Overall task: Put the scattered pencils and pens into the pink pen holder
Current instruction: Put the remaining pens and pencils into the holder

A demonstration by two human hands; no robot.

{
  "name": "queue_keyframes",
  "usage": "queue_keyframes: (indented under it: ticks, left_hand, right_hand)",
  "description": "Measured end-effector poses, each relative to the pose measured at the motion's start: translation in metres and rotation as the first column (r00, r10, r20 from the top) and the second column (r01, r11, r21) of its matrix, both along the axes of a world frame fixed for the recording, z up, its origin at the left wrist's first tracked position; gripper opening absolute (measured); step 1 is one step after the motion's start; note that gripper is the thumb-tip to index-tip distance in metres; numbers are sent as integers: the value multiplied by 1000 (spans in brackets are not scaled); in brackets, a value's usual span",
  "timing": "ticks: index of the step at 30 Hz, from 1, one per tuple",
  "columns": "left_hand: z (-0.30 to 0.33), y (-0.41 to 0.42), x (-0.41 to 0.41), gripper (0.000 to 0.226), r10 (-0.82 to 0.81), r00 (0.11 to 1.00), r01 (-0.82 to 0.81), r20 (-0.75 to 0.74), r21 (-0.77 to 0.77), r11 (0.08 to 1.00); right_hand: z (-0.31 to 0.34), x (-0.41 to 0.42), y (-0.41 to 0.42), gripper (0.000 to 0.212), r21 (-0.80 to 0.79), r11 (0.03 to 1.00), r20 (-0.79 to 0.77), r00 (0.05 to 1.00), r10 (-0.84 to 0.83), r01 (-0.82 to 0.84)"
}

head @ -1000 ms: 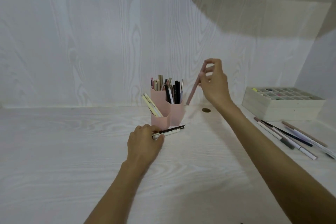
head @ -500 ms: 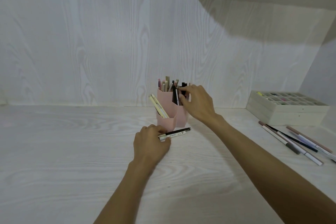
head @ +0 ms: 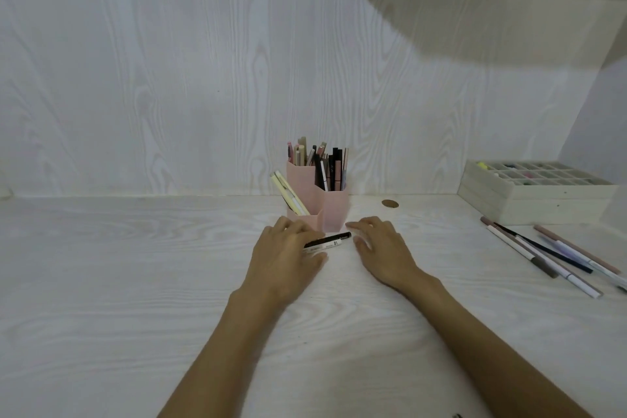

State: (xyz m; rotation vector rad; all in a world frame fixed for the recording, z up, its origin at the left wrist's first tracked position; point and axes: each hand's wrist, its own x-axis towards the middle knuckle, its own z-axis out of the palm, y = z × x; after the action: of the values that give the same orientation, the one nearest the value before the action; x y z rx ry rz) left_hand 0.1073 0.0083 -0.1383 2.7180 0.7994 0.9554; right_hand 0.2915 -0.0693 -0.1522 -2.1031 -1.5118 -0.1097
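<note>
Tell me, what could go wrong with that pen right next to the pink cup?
The pink pen holder looks crowded, so pushing in the black-and-white pen held by the left hand might tip it. The right hand reaches close by and could bump it. The pens at the desk's right edge might roll off.

Left hand [head: 286, 256] grips a black-and-white pen [head: 328, 241] on the desk [head: 101, 282], just in front of the pink pen holder [head: 334, 210]. Right hand [head: 383, 249] rests relaxed at the pen's three o'clock. Loose pens [head: 543, 254] lie farther that way.
</note>
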Motion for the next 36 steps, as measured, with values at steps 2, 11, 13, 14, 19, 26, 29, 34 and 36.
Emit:
queue_keyframes:
  ticks: [2, 11, 13, 14, 19, 26, 29, 34, 36]
  left_hand:
    - [-1, -1, -1, 31, 16, 997, -16, -72, -2, 1000]
    - [2, -11, 1, 22, 129, 976, -121, -176, 55, 991]
    - [8, -11, -3, 18, 127, 982, -123, -139, 36, 992]
    - [15, -11, -4, 14, 119, 991, -121, -54, -22, 992]
    - [69, 6, -6, 40, 139, 791, 10, 596, -240, 971]
    - [79, 19, 25, 30, 284, 887, -301, 364, -12, 954]
    - [68, 23, 32, 32, 341, 886, -361, 312, 5, 933]
    - [51, 24, 37, 34, 384, 899, -403, 210, 54, 914]
    - [50, 23, 38, 33, 419, 894, -442, 161, 159, 883]
  right_hand:
    - [-1, 1, -2, 31, -41, 999, 45, 999, 25, -23]
    - [6, 18, -13, 7, 175, 973, -448, 868, 213, -148]
    - [10, 23, -14, 8, 287, 958, -651, 729, 211, -21]
    - [12, 25, -15, 8, 332, 942, -732, 642, 227, 46]
    - [16, 27, -12, 8, 409, 885, -850, 446, 281, 221]
    - [13, 26, -11, 12, 394, 895, -829, 501, 248, 209]
    - [14, 25, -11, 11, 395, 897, -826, 505, 252, 198]
    - [13, 26, -11, 12, 378, 909, -817, 526, 237, 177]
    - [13, 25, -11, 12, 375, 912, -812, 534, 235, 169]
